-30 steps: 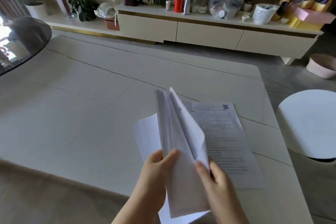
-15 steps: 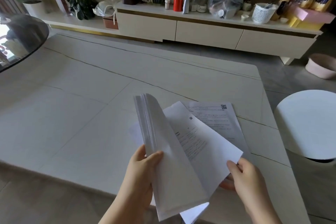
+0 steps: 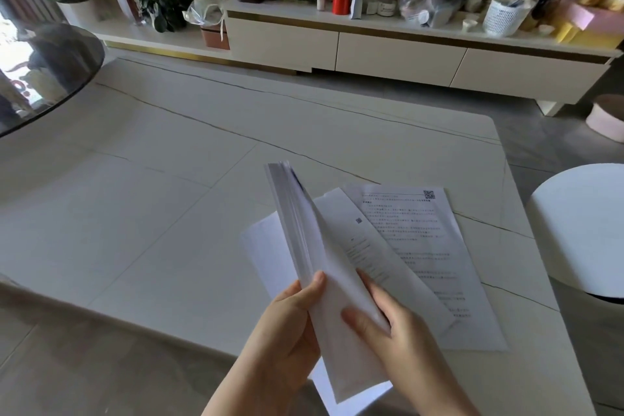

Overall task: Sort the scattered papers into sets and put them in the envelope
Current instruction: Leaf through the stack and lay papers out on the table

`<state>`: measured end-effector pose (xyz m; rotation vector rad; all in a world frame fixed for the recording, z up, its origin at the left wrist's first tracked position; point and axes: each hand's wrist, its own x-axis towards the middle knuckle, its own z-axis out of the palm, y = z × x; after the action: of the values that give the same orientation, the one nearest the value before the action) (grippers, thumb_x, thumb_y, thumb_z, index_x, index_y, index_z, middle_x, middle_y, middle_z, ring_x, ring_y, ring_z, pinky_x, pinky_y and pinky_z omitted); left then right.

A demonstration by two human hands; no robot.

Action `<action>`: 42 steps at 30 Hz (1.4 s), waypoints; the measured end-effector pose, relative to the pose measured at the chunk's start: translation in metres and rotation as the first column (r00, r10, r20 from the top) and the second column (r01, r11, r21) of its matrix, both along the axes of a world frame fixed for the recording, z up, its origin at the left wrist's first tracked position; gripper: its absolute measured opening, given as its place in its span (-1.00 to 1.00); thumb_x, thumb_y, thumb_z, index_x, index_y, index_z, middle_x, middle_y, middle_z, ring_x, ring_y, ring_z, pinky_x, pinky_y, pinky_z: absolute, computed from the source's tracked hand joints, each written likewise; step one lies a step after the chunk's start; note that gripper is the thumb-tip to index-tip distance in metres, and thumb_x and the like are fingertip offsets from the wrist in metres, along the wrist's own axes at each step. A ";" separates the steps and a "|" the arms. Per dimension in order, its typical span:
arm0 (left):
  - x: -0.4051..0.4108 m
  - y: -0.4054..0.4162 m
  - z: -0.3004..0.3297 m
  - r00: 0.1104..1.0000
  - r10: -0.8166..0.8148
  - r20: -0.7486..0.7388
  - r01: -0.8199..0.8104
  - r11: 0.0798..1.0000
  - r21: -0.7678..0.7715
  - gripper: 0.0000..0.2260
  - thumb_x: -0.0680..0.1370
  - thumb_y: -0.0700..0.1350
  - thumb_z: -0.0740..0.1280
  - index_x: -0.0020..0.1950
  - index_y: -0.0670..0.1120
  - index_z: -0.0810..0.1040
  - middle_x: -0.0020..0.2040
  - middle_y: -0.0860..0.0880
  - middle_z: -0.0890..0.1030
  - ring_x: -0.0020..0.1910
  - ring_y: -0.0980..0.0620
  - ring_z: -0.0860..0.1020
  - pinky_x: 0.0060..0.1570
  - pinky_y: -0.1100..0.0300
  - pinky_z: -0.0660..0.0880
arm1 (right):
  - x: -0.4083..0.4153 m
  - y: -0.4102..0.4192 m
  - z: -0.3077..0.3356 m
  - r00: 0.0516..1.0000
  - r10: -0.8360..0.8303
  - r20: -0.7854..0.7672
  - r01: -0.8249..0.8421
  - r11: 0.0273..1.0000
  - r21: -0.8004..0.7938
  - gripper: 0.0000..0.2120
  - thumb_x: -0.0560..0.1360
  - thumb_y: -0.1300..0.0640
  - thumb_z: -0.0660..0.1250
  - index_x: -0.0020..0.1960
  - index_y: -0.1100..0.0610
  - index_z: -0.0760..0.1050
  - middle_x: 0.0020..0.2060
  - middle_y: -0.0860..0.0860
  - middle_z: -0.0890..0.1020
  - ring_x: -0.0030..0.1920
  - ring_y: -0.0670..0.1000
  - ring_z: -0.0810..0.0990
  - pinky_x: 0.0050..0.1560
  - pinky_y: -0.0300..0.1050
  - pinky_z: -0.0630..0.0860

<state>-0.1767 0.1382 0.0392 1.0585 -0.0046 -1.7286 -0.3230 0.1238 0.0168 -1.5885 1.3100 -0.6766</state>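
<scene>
My left hand (image 3: 287,331) grips a thick stack of white papers (image 3: 304,240) by its lower edge, thumb on top, tilted up above the table (image 3: 169,196). My right hand (image 3: 398,331) pinches the stack's outermost sheet near the bottom, thumb on its face. Under the hands, a printed sheet with a small QR code (image 3: 358,236) lies at an angle across another printed sheet (image 3: 432,246) on the table. A blank white sheet (image 3: 266,246) shows beneath the stack on the left. I see nothing that is clearly an envelope.
A round white stool (image 3: 580,230) stands close to the table's right edge. A dark round glass tabletop (image 3: 50,71) overhangs the far left. A low sideboard (image 3: 371,44) crowded with bottles, bags and baskets runs along the back wall.
My right hand peeled a printed sheet off the stack, swung it right and left it on the table's printed pile. It has come back to the stack and pinches the outermost sheet.
</scene>
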 end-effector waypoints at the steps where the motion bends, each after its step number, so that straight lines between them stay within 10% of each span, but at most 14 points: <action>1: 0.000 0.000 0.000 1.000 0.009 0.020 -0.009 1.000 0.002 -0.79 0.57 -0.21 0.24 0.12 -0.27 0.57 -0.01 -0.28 0.66 -0.16 -0.13 0.67 -0.16 0.04 0.64 | 0.000 0.000 -0.002 0.999 -0.021 0.039 0.020 1.000 0.011 -0.59 0.36 -0.19 0.32 0.21 -0.26 0.43 0.12 -0.43 0.51 0.15 -0.50 0.40 0.19 -0.50 0.34; 8: 0.011 0.002 -0.002 0.878 0.076 0.472 -0.091 0.996 0.008 -0.91 0.55 -0.26 0.29 -0.07 -0.23 0.59 -0.29 -0.12 0.65 -0.36 -0.01 0.59 -0.34 0.19 0.55 | -0.008 -0.010 0.007 0.778 -0.495 0.387 0.192 0.774 0.604 -0.60 0.40 -0.22 0.21 -0.01 0.05 0.60 -0.13 -0.02 0.72 -0.05 0.02 0.67 0.09 0.08 0.51; 11: 0.019 0.006 -0.001 0.813 0.063 0.579 -0.079 0.997 0.001 -0.92 0.55 -0.29 0.29 -0.05 -0.23 0.58 -0.24 -0.16 0.67 -0.33 -0.04 0.59 -0.26 0.13 0.55 | -0.023 -0.017 0.005 0.824 -0.492 0.282 0.285 0.789 0.544 -0.48 0.34 -0.38 0.18 0.11 -0.08 0.56 -0.03 -0.08 0.69 0.05 -0.02 0.63 0.16 0.08 0.51; 16: 0.029 0.012 -0.003 0.627 0.062 0.777 0.060 0.990 -0.128 -0.33 0.55 -0.35 0.22 0.38 0.38 0.22 0.07 0.19 0.57 -0.07 0.17 0.60 -0.07 0.13 0.57 | -0.041 -0.019 -0.002 0.890 -0.406 -0.207 0.424 0.905 0.047 -0.86 0.51 0.12 0.32 -0.20 0.13 0.56 -0.31 0.07 0.63 -0.18 0.14 0.58 -0.10 0.00 0.49; 21: 0.018 0.008 -0.002 0.586 -0.065 0.808 0.093 0.996 0.012 -0.61 0.46 -0.37 0.22 -0.16 0.06 0.73 -0.38 0.03 0.52 -0.52 0.13 0.32 -0.46 0.34 0.27 | -0.037 -0.012 0.012 0.901 -0.368 0.229 0.240 0.864 0.443 -0.81 0.36 0.10 0.48 -0.21 0.24 0.60 -0.32 0.15 0.61 -0.32 0.03 0.53 -0.35 -0.16 0.49; 26: 0.011 0.011 0.001 0.625 -0.048 0.780 0.109 0.994 -0.026 -0.66 0.44 0.03 0.43 -0.46 -0.08 0.46 -0.42 -0.06 0.36 -0.37 0.02 0.28 -0.31 0.17 0.19 | -0.020 -0.002 0.017 0.920 -0.219 0.326 0.019 0.854 0.519 -0.39 -0.16 -0.10 0.65 -0.28 0.20 0.52 -0.32 0.16 0.59 -0.32 0.04 0.52 -0.37 -0.20 0.47; 29: 0.008 0.012 0.006 0.482 0.006 0.876 0.152 0.984 -0.091 -0.47 0.44 0.15 0.42 -0.47 -0.02 0.14 -0.46 0.02 0.13 -0.44 0.07 0.12 -0.43 0.22 0.04 | -0.012 0.003 0.019 0.908 -0.188 0.375 -0.031 0.861 0.507 -0.53 -0.05 0.01 0.62 -0.41 0.12 0.37 -0.35 0.14 0.55 -0.37 0.00 0.46 -0.43 -0.25 0.36; 32: 0.011 0.010 -0.009 0.426 0.017 0.905 0.144 0.986 -0.087 -0.69 0.45 -0.04 0.43 -0.44 -0.02 0.42 -0.44 0.00 0.29 -0.40 0.06 0.25 -0.37 0.23 0.21 | -0.012 0.002 0.021 0.887 -0.211 0.410 -0.053 0.837 0.545 -0.66 0.09 0.02 0.58 -0.35 0.15 0.48 -0.36 0.13 0.54 -0.35 0.02 0.48 -0.37 -0.20 0.39; 42: 0.031 0.013 -0.012 0.500 0.091 0.861 0.022 0.993 -0.118 -0.74 0.39 -0.11 0.42 -0.43 -0.16 0.46 -0.43 -0.03 0.38 -0.39 0.04 0.34 -0.32 0.14 0.30 | -0.035 -0.011 0.019 0.856 -0.419 0.301 0.239 0.839 0.489 -0.83 0.30 0.16 0.53 -0.33 0.16 0.55 -0.41 0.07 0.63 -0.43 -0.05 0.56 -0.44 -0.27 0.47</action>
<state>-0.1456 0.1513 0.0268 1.7315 -0.7225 -0.9531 -0.3578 0.1130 0.0360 -0.8044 1.3236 -0.8038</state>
